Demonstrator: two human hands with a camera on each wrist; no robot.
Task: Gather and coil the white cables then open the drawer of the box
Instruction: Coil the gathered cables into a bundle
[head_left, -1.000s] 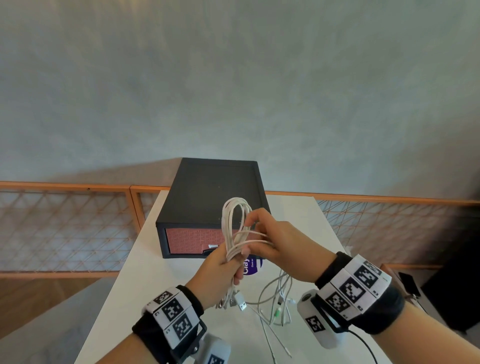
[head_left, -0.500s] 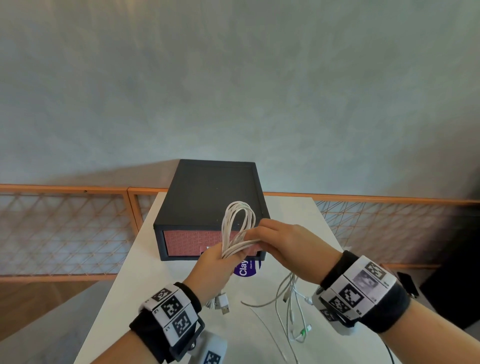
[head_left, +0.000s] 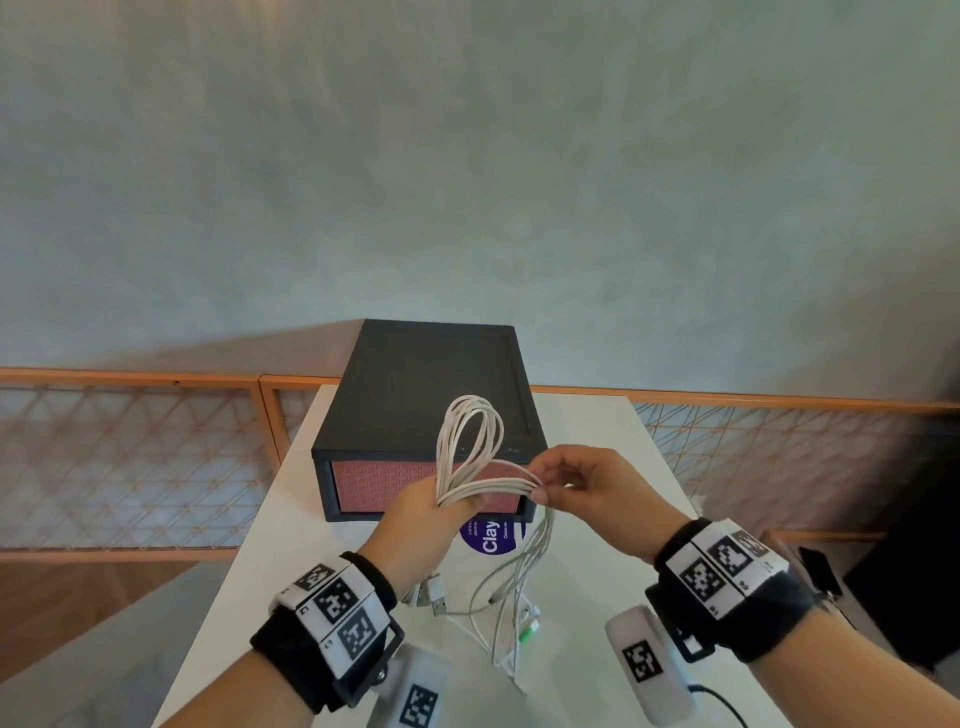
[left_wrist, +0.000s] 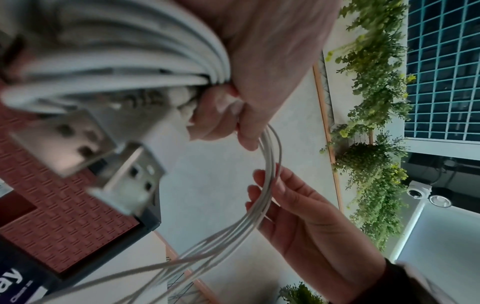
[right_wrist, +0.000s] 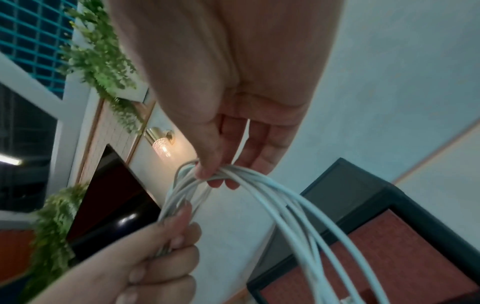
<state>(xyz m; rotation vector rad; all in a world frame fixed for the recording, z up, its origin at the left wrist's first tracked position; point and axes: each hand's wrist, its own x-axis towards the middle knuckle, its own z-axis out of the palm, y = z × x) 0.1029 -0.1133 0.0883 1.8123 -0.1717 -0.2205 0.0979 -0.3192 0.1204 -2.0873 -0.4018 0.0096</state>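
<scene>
A bundle of white cables (head_left: 470, 441) stands looped upward in front of the black box (head_left: 426, 384), whose red drawer front (head_left: 384, 483) is closed. My left hand (head_left: 426, 512) grips the loop's base, and USB plugs (left_wrist: 124, 164) hang below it. To the right, my right hand (head_left: 563, 486) pinches the same strands (right_wrist: 244, 181) between thumb and fingers. From there the loose ends (head_left: 519, 597) drop onto the white table (head_left: 291, 551).
A purple round sticker (head_left: 491, 535) lies on the table just before the box. An orange mesh railing (head_left: 130, 457) runs behind the table on both sides, with a grey wall beyond. A dark object (head_left: 821, 571) sits at the table's right edge.
My right hand has drawn the strands out to the right, away from the left hand. The loop held by the left hand stays upright and the hanging ends have shortened.
</scene>
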